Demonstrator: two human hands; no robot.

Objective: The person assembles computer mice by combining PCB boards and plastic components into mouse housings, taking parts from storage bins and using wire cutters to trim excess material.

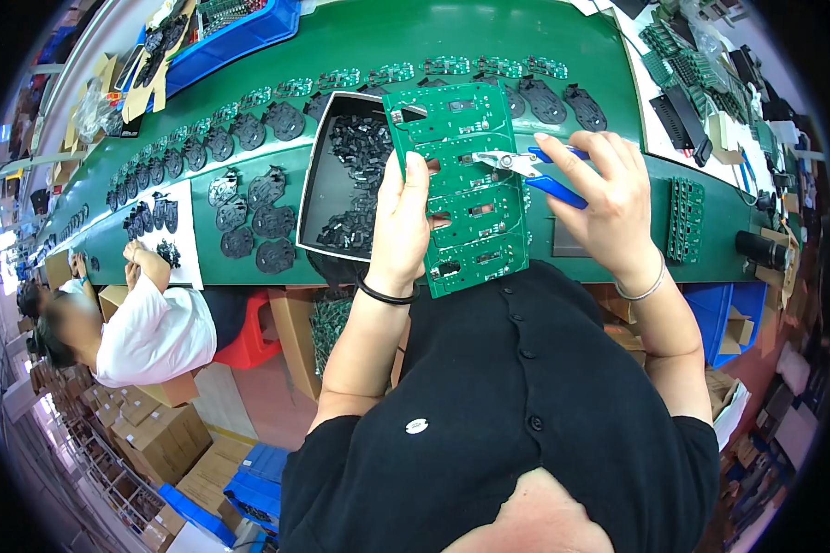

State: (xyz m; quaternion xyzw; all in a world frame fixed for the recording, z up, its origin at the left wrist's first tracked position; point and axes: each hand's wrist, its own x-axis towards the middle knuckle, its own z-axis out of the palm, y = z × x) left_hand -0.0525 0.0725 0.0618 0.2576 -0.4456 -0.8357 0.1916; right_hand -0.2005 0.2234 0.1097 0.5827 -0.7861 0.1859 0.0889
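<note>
My left hand grips a green circuit board panel by its left edge, thumb on top, holding it up over the near side of the table. Several like sections with dark slots make up the panel. In my right hand is a pair of cutting pliers with blue handles, its handles spread apart. The metal jaws lie over the panel's right half, at a small part near the middle; whether they touch it I cannot tell. Left of the panel is a box of small black plastic parts, partly behind my left hand.
Rows of black plastic shells and small green boards line the green table. More panels lie at right, near a black cylinder. A blue bin stands far left. A co-worker in white sits at left.
</note>
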